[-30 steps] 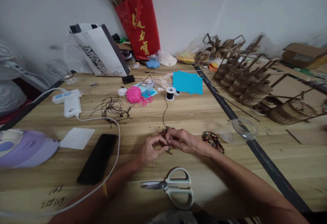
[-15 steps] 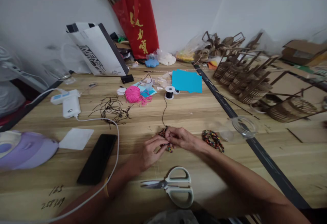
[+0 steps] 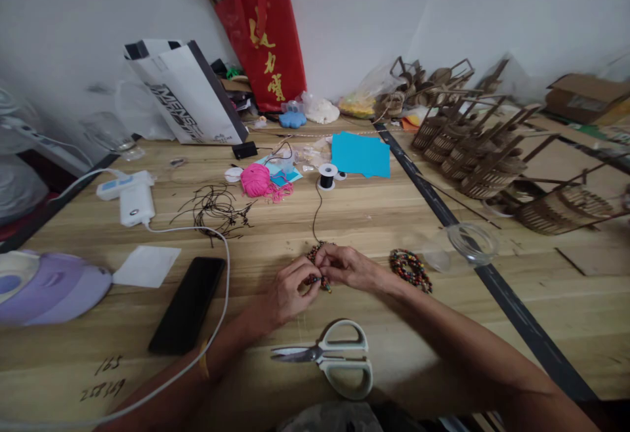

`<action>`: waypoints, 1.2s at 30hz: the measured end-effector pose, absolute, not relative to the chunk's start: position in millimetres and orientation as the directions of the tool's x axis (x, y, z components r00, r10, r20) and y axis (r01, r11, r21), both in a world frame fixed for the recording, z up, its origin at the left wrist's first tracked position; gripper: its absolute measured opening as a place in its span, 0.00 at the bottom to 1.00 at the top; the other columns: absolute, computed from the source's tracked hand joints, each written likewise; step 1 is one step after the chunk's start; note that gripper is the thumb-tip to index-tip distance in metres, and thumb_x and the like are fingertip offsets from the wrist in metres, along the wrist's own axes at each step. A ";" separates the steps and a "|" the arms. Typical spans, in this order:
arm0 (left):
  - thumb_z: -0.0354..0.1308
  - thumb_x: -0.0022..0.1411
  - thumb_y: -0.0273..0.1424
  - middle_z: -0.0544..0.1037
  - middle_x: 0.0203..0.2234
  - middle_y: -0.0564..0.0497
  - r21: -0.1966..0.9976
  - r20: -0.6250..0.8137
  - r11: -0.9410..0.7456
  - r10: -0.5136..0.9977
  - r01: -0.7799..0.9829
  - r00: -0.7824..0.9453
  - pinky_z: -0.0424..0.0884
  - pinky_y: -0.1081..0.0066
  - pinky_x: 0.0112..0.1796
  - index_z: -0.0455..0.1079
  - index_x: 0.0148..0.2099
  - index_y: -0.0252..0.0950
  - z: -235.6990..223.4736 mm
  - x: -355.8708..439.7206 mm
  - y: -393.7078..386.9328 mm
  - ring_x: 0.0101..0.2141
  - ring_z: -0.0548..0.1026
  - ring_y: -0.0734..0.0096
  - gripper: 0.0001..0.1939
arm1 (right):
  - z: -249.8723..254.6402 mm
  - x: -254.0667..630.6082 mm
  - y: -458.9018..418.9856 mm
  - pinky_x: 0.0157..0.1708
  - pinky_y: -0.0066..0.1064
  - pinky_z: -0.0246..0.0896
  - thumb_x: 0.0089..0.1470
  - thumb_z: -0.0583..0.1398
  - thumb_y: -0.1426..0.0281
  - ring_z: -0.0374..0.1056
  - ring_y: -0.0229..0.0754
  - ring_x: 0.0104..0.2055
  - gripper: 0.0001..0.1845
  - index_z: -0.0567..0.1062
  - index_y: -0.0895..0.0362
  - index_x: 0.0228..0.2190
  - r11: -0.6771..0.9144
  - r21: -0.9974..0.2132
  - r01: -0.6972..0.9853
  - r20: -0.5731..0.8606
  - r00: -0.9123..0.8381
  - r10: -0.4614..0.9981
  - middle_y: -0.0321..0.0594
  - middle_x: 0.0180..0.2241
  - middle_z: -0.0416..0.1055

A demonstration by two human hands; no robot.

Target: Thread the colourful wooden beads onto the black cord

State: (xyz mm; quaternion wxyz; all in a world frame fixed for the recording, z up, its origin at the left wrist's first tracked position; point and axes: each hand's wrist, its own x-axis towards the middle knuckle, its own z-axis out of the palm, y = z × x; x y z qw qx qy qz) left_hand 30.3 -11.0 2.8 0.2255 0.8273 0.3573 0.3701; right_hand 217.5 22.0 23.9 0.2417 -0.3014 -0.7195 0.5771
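A string of small multicoloured beads (image 3: pixel 325 283) lies partly hidden under my fingers. My left hand (image 3: pixel 294 289) is closed, pinching the beaded strand from the left. From the right, my right hand (image 3: pixel 346 266) pinches at the same spot, its fingertips meeting those of the left. What sits exactly between the right fingertips is too small to make out. A dark cord (image 3: pixel 315 215) runs from a spool of black cord (image 3: pixel 326 176) down to the beads. Right of my hands rests a coiled bead strand (image 3: pixel 410 270). Scissors (image 3: pixel 319 356) lie slightly open nearer to me.
A phone (image 3: pixel 187 306) and white cable (image 3: pixel 227 274) lie left, beyond them loose black cords (image 3: pixel 216 212). Pink yarn (image 3: pixel 256 180) and blue sheets (image 3: pixel 361 154) are farther back. Small woven baskets (image 3: pixel 492 169) stand right, near a clear plastic ring (image 3: pixel 472 244).
My right fingertips have shifted slightly left, closer against my left fingertips. The cord, spool and scissors stay in place; the view has tilted very slightly.
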 end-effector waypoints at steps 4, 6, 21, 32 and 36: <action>0.55 0.52 0.20 0.73 0.31 0.46 0.693 0.424 -0.584 0.805 0.423 0.416 0.69 0.70 0.37 0.69 0.32 0.35 5.6 30.2 -8.8 0.35 0.72 0.67 0.06 | 30.4 218.1 20.4 0.26 0.23 0.55 0.52 0.59 0.72 0.59 0.32 0.26 0.09 0.64 0.59 0.35 0.232 -0.962 0.144 0.063 -0.710 0.701 0.32 0.25 0.62; 0.56 0.50 0.20 0.73 0.31 0.47 0.746 0.390 -0.530 0.838 0.402 0.381 0.69 0.70 0.37 0.70 0.31 0.35 6.8 31.1 -6.8 0.35 0.72 0.67 0.06 | 32.2 218.8 18.9 0.27 0.23 0.56 0.50 0.60 0.73 0.59 0.33 0.28 0.10 0.64 0.58 0.35 0.313 -0.929 0.196 0.084 -0.712 0.697 0.32 0.27 0.62; 0.68 0.42 0.30 0.75 0.22 0.51 0.886 -0.328 0.431 0.844 -0.171 0.425 0.63 0.75 0.28 0.71 0.26 0.30 10.7 27.6 3.3 0.24 0.69 0.76 0.11 | 47.2 220.7 14.0 0.35 0.28 0.58 0.59 0.55 0.76 0.64 0.38 0.36 0.02 0.67 0.58 0.34 0.624 -0.715 0.316 0.199 -0.763 0.615 0.40 0.34 0.68; 0.69 0.39 0.28 0.75 0.22 0.51 0.777 -0.381 0.521 0.836 -0.353 0.394 0.62 0.74 0.27 0.72 0.25 0.30 4.4 32.5 1.0 0.24 0.69 0.75 0.10 | 34.8 212.4 5.1 0.36 0.31 0.62 0.57 0.59 0.70 0.63 0.41 0.37 0.05 0.67 0.59 0.33 0.696 -0.574 0.431 0.247 -0.720 0.649 0.43 0.35 0.64; 0.69 0.40 0.27 0.73 0.21 0.51 0.753 -0.397 0.527 0.841 -0.394 0.368 0.61 0.74 0.27 0.73 0.26 0.30 1.4 34.7 -0.9 0.23 0.68 0.76 0.10 | 32.9 207.6 1.2 0.34 0.31 0.62 0.60 0.55 0.71 0.62 0.41 0.36 0.04 0.65 0.58 0.32 0.711 -0.528 0.464 0.284 -0.693 0.662 0.42 0.34 0.64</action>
